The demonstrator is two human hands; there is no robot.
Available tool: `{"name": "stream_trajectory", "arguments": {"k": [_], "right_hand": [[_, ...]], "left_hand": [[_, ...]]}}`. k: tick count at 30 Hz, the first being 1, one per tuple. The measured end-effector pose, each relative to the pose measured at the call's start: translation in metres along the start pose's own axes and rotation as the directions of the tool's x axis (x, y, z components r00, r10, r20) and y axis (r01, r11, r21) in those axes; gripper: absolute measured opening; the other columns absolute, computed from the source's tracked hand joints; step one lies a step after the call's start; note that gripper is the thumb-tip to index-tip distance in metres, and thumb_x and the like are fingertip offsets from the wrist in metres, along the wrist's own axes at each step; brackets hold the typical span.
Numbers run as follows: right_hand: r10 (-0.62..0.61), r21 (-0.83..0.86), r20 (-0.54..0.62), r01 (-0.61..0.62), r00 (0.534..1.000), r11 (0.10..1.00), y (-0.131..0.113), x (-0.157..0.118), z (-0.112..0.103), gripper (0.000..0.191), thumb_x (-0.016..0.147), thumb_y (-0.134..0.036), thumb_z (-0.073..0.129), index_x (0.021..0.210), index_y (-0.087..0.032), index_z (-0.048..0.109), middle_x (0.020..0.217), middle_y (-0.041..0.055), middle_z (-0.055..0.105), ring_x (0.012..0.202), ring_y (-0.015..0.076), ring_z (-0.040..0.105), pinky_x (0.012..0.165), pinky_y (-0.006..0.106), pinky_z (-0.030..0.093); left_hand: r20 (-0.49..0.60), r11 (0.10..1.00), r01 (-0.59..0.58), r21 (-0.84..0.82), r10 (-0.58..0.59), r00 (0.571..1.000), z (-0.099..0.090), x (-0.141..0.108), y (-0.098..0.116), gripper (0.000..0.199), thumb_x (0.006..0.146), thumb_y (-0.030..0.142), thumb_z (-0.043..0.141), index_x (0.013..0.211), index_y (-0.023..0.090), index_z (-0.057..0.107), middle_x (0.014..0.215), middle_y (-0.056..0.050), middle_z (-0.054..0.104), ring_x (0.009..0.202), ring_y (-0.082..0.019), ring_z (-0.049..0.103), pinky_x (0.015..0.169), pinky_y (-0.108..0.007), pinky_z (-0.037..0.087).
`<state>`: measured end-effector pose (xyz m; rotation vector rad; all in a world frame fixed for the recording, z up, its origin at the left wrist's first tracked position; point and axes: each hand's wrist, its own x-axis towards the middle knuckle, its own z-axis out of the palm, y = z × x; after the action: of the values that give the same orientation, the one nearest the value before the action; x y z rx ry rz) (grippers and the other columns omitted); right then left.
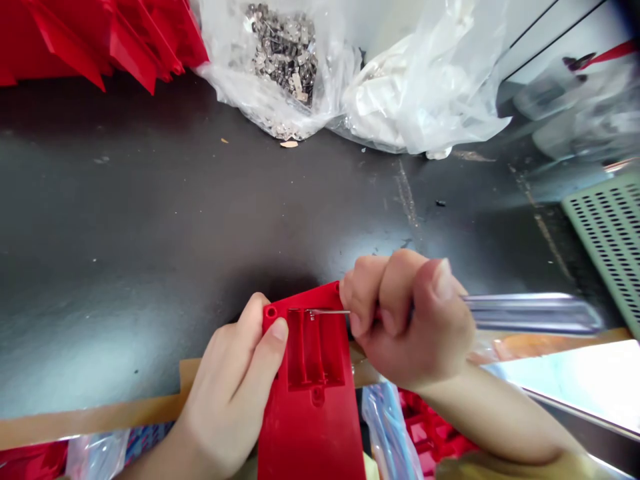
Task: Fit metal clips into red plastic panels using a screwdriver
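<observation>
- The left hand (225, 387) is closed firmly on the left edge of a red plastic part (313, 433), with the thumb and fingers pressing on it.
- The red plastic part lies at the near edge of a dark table (200, 200). Its top end points to 12 o'clock and its lower end goes past the bottom of the view. It has a small round hole (271, 311) at the upper left corner and a ribbed hollow (313, 350) in the middle.
- The right hand (405, 320) is clenched in a fist around a screwdriver (530, 313), which lies flat and points to 9 o'clock.
- The thin metal shaft (327, 311) of the screwdriver passes above the ribbed hollow. Its tip is too small to see clearly.
- A plastic bag of small metal pieces (285, 60) lies at 12 o'clock, well apart from the hands.
- A plastic bag with white things (420, 87) lies just beside it, at 1 o'clock.
- Red pieces (100, 40) are stacked at 11 o'clock.
- A green mat with holes (610, 227) is at 3 o'clock.
- A brown cardboard strip (90, 417) runs along the table edge at 8 o'clock.
</observation>
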<state>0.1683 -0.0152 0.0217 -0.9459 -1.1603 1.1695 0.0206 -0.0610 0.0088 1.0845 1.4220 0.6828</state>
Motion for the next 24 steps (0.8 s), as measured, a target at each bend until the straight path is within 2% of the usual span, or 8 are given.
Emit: {"name": "stream_trajectory", "arguments": {"k": [3, 7, 10, 14, 16, 20, 24], "right_hand": [[-0.039, -0.005, 0.028, 0.039, 0.999, 0.999, -0.001, -0.001, 0.0, 0.056, 0.095, -0.046, 0.053, 0.049, -0.018, 0.035, 0.041, -0.0047, 0.044, 0.034, 0.0065, 0.039, 0.037, 0.026, 0.03], [-0.037, -0.094, 0.037, 0.041, 0.999, 0.995, -0.006, -0.001, -0.004, 0.054, 0.097, -0.046, 0.05, 0.051, -0.02, 0.038, 0.043, -0.0036, 0.045, 0.035, 0.0081, 0.04, 0.039, 0.03, 0.032], [-0.096, -0.062, 0.071, 0.101, 0.993, 0.993, -0.003, -0.002, -0.009, 0.05, 0.096, -0.043, 0.051, 0.053, -0.021, 0.04, 0.044, -0.0025, 0.045, 0.035, 0.0092, 0.038, 0.037, 0.03, 0.03], [-0.114, -0.024, 0.121, 0.118, 0.986, 0.993, 0.006, -0.003, -0.011, 0.045, 0.096, -0.043, 0.05, 0.058, -0.021, 0.041, 0.048, -0.0021, 0.046, 0.037, 0.0097, 0.037, 0.037, 0.03, 0.028], [-0.161, -0.029, 0.116, 0.165, 0.98, 0.986, 0.01, -0.003, -0.01, 0.044, 0.096, -0.042, 0.05, 0.059, -0.021, 0.041, 0.048, -0.0029, 0.044, 0.036, 0.0089, 0.033, 0.036, 0.03, 0.025], [-0.272, -0.086, 0.055, 0.276, 0.961, 0.957, 0.016, -0.005, -0.006, 0.046, 0.096, -0.042, 0.05, 0.057, -0.021, 0.038, 0.044, -0.0044, 0.038, 0.033, 0.0079, 0.027, 0.035, 0.03, 0.018], [-0.29, -0.1, 0.063, 0.295, 0.955, 0.95, 0.018, -0.006, -0.006, 0.046, 0.097, -0.041, 0.048, 0.057, -0.02, 0.036, 0.044, -0.0041, 0.037, 0.034, 0.0075, 0.027, 0.035, 0.03, 0.017]], "left_hand": [[0.02, 1.0, 0.007, 0.004, -0.007, 1.0, -0.002, 0.0, 0.001, 0.03, 0.092, 0.041, 0.047, 0.066, 0.025, 0.045, 0.046, 0.007, 0.051, 0.041, -0.013, 0.046, 0.042, -0.024, 0.035], [0.081, 1.0, 0.016, 0.023, -0.017, 0.997, -0.005, 0.001, 0.002, 0.03, 0.093, 0.039, 0.047, 0.066, 0.025, 0.045, 0.048, 0.006, 0.051, 0.043, -0.013, 0.048, 0.043, -0.023, 0.038], [0.019, 0.999, 0.043, 0.011, -0.043, 0.999, -0.002, 0.0, 0.005, 0.032, 0.094, 0.038, 0.046, 0.066, 0.024, 0.041, 0.047, 0.008, 0.048, 0.042, -0.011, 0.044, 0.043, -0.022, 0.035], [-0.041, 0.999, 0.042, -0.006, -0.042, 0.998, 0.003, -0.003, 0.006, 0.032, 0.094, 0.037, 0.046, 0.065, 0.024, 0.041, 0.044, 0.008, 0.046, 0.04, -0.01, 0.041, 0.041, -0.023, 0.031], [-0.024, 1.0, 0.031, -0.001, -0.031, 0.999, 0.002, -0.002, 0.005, 0.031, 0.094, 0.037, 0.044, 0.066, 0.024, 0.041, 0.045, 0.008, 0.047, 0.041, -0.01, 0.042, 0.042, -0.022, 0.032], [0.079, 1.0, 0.007, 0.016, -0.008, 0.997, -0.004, 0.0, -0.001, 0.032, 0.098, 0.037, 0.042, 0.07, 0.024, 0.038, 0.049, 0.009, 0.05, 0.042, -0.009, 0.044, 0.041, -0.019, 0.033], [0.105, 1.0, -0.001, 0.019, -0.001, 0.994, -0.007, 0.002, -0.004, 0.031, 0.099, 0.037, 0.042, 0.071, 0.024, 0.036, 0.051, 0.01, 0.049, 0.043, -0.008, 0.045, 0.041, -0.017, 0.035]]}}
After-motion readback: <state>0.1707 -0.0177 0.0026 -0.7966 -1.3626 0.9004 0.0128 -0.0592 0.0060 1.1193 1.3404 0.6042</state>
